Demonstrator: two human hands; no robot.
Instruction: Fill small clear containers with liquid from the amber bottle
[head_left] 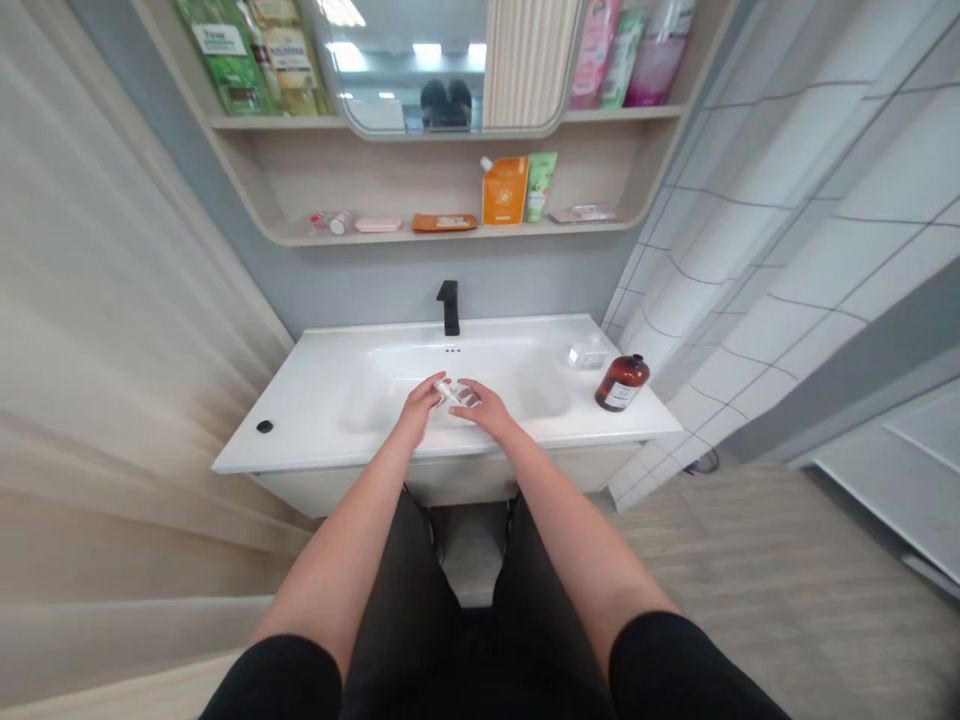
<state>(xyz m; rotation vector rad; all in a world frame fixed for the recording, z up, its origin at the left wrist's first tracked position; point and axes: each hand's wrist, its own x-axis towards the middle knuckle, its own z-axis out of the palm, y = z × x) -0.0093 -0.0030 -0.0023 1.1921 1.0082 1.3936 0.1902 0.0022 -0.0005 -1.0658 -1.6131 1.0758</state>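
Over the front of the white sink (360,372), both my hands are closed around a small clear bottle (457,396) with a whitish upper part, which lies tilted between them. My left hand (421,402) grips its upper left end with the fingertips. On the other side, my right hand (484,408) wraps its fingers around the clear body. Fingers cover part of the bottle, so its exact shape is hard to make out. A brown bottle (622,384) with a white label stands on the counter to the right.
A black faucet (449,308) rises behind the basin. At the counter's right is a clear box-like item (588,353); a small black round piece (265,426) lies at left. The shelf above bears an orange pouch (505,191), a green tube (540,186) and several toiletries.
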